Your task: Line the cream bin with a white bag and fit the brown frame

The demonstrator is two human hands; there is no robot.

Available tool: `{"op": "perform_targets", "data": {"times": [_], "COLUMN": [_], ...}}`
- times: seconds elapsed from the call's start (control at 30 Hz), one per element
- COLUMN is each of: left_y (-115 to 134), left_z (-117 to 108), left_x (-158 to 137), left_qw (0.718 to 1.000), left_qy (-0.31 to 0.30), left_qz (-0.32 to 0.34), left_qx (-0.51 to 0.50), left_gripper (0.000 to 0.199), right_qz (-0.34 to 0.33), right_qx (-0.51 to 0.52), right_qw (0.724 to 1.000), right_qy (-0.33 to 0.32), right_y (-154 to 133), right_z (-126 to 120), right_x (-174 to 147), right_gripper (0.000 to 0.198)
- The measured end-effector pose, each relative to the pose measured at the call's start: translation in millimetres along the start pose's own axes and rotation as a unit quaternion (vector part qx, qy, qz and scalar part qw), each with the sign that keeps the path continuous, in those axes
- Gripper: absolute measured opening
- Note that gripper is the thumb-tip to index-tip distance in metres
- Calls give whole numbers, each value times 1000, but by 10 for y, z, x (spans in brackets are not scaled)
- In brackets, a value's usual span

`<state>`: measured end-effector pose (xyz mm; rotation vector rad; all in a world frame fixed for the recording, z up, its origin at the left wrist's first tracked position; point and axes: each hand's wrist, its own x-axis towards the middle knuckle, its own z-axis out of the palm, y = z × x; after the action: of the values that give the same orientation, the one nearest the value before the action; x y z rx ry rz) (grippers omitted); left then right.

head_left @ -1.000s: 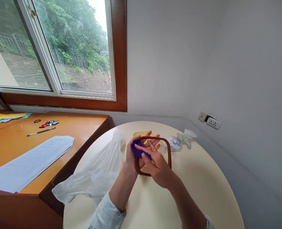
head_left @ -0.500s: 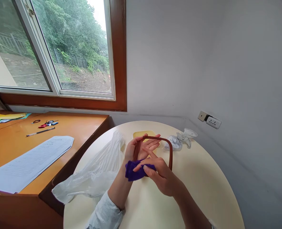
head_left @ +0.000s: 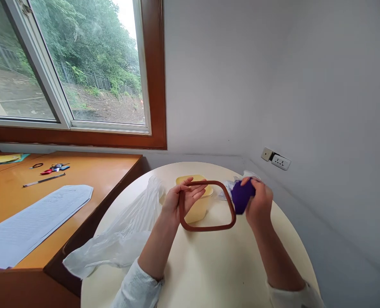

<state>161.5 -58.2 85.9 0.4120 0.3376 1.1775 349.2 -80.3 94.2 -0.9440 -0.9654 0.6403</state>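
Note:
A reddish-brown frame (head_left: 209, 229), roughly rectangular with rounded corners and an open middle, is held up over the table. My left hand (head_left: 190, 197) grips its left side, the thumb over the rim and the other fingers stretched out behind it. My right hand (head_left: 259, 201) is closed on a folded purple cloth (head_left: 242, 196), just beyond the frame's right side; whether cloth and frame touch I cannot tell. Behind the frame stands a pale yellow container (head_left: 198, 210), seen partly through the opening and partly covered by my left hand.
A crumpled white plastic bag (head_left: 126, 231) lies on the left of the round cream table (head_left: 222, 269). A small clear bag (head_left: 227, 188) sits behind the cloth. On the wooden desk (head_left: 90, 164) are papers (head_left: 39, 218), a pen (head_left: 44, 180) and keys (head_left: 55, 168).
My right hand has moved right with the purple cloth, from the frame's lower left to beyond its right side. The frame's lower edge now shows. The view has shifted slightly right.

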Motion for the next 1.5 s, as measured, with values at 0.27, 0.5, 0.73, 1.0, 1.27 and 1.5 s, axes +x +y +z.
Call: {"op": "perform_targets", "data": {"times": [0.27,0.5,0.73,1.0,1.27,1.5], "left_y": [-69,-70,-31,-9,-13,-87], "left_z": [8,48,67,87,36,62], "left_x": [2,-16,-35,6,1,-44], "left_qw": [996,993,992,986,965,931], "left_qy": [-29,-8,12,100,130,161], "left_qz": [-12,2,20,121,226,326], "left_qx": [82,121,120,50,-4,18], "left_gripper": [42,44,40,25,21,24], "right_qz": [9,98,8,-33,-119,-135], "right_qx": [117,114,83,-4,-186,-179], "right_qw": [984,955,979,989,972,963], "right_qy": [-134,-257,-185,-141,-86,-148], "right_y": [91,243,281,252,464,471], "right_z": [257,131,-74,-141,42,328], "right_x": [421,229,113,-197,-776,-1087], "right_gripper": [23,23,24,29,35,38]}}
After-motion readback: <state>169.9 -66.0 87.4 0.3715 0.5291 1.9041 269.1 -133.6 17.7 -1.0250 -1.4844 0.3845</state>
